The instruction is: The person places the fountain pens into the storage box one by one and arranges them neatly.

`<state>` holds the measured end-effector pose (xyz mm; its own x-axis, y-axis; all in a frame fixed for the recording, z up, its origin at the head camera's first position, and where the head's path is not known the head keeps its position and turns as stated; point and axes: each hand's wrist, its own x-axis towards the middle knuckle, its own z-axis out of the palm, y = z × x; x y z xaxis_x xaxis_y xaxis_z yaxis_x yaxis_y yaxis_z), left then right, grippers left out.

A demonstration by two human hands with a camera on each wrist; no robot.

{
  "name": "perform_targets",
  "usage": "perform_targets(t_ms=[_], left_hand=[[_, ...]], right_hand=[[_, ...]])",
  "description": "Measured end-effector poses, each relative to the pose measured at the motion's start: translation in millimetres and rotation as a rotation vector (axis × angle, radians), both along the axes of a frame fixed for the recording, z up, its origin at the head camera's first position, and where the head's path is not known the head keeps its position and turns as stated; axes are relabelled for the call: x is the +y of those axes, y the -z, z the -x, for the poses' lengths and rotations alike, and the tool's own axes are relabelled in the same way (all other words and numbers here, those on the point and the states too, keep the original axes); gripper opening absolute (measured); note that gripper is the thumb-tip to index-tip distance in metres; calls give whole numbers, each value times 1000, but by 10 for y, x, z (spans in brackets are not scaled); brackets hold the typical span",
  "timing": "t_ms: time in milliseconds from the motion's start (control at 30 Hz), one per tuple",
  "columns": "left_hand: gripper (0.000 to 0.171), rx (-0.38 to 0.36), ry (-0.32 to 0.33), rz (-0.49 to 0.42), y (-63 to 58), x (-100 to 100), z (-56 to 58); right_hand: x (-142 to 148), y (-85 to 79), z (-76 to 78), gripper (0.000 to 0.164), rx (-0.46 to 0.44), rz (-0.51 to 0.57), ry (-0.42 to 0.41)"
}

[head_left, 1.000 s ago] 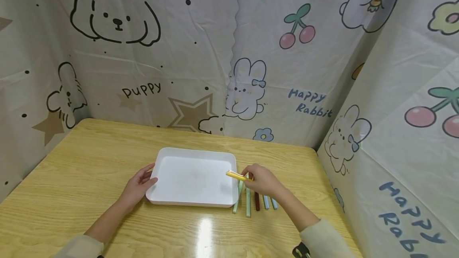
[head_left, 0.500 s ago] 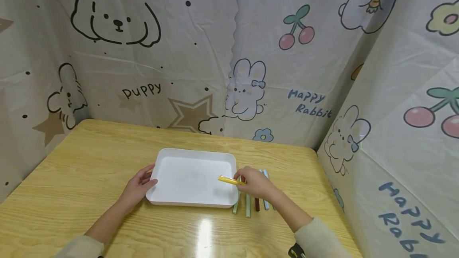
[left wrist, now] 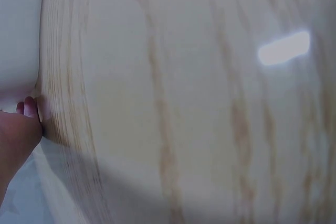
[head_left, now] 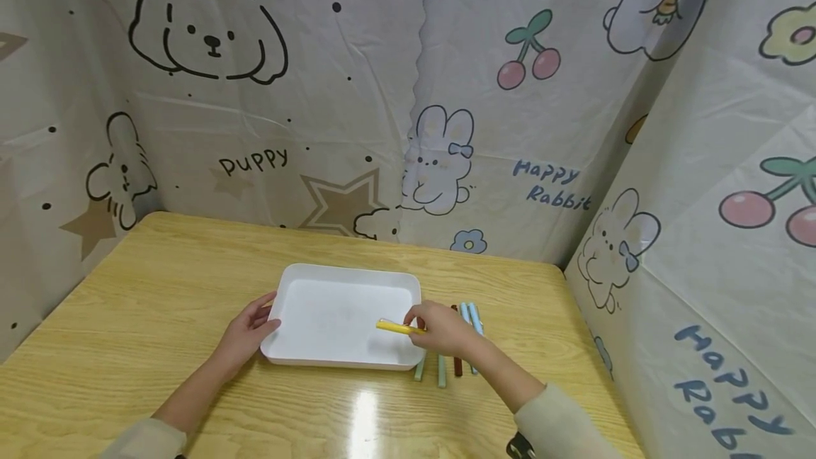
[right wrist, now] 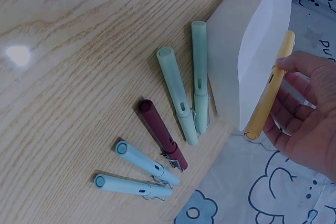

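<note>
My right hand (head_left: 444, 329) pinches a yellow pen (head_left: 394, 326) between thumb and fingers, over the right part of a white tray (head_left: 331, 314). In the right wrist view the yellow pen (right wrist: 262, 100) lies slanted across the tray's rim line, its clip on the side toward the fingers. At the tray's left side, my left hand (head_left: 245, 331) holds the edge, thumb over the rim and fingers along the outside. The left wrist view catches only part of that left hand (left wrist: 21, 129) beside the tray's wall (left wrist: 18, 35).
Right of the tray, pens lie in a loose row on the wooden table (head_left: 191, 268): two pale green pens (right wrist: 176, 87), a dark red pen (right wrist: 160, 129) and two light blue pens (right wrist: 142, 161). A printed cloth (head_left: 357, 91) hangs behind the table and along its sides.
My right hand has moved left with the yellow pen, from the tray's right rim to farther over its inside. More of the blue pens shows behind it. The left hand keeps its place.
</note>
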<state>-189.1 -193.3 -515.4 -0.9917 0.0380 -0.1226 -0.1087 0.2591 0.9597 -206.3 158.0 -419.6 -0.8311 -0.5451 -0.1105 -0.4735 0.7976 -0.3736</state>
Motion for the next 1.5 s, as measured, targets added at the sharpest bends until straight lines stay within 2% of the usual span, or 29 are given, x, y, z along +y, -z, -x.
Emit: perform_targets(t_ms=[300, 533, 900, 1100, 1333, 1500], left_hand=[[60, 14, 7, -1, 6, 11, 1], [59, 25, 2, 9, 1, 20, 4], [60, 11, 4, 13, -10, 23, 22], [60, 13, 9, 39, -22, 21, 25], [60, 23, 31, 112, -68, 0, 36], [59, 25, 32, 141, -86, -3, 62]], right_hand=[[-55, 19, 1, 19, -25, -5, -6], [-162, 45, 11, 18, 12, -26, -38], [-313, 147, 9, 17, 5, -26, -67], [-362, 162, 2, 17, 3, -3, -94], [-456, 235, 30, 19, -20, -57, -68], [-497, 236, 0, 20, -26, -57, -76]])
